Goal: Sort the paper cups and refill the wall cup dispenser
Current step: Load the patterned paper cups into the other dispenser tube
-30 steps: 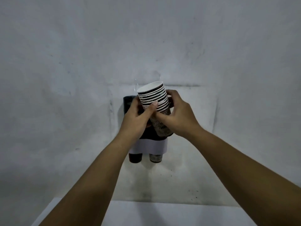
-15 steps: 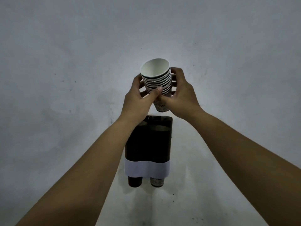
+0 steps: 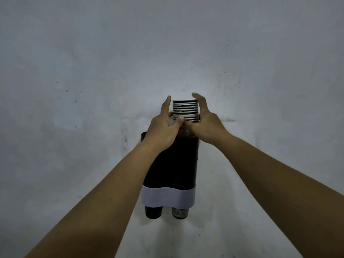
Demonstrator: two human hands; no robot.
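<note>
A stack of several patterned paper cups (image 3: 185,110) stands upright with its lower end inside the top of the right tube of the black wall cup dispenser (image 3: 175,164). My left hand (image 3: 163,127) and my right hand (image 3: 208,123) clasp the stack from both sides just above the tube's mouth, index fingers raised along the rims. A white band (image 3: 167,197) wraps the dispenser's lower part. Below it a plain black cup (image 3: 153,212) pokes out of the left tube and a patterned cup (image 3: 180,213) out of the right.
A bare grey-white wall (image 3: 167,53) with small marks fills the view behind the dispenser. My two forearms reach up from the lower corners and cover part of the left tube.
The stack, held tilted above the dispenser half a second ago, has been turned upright and lowered into the right tube's top. Both hands came down with it.
</note>
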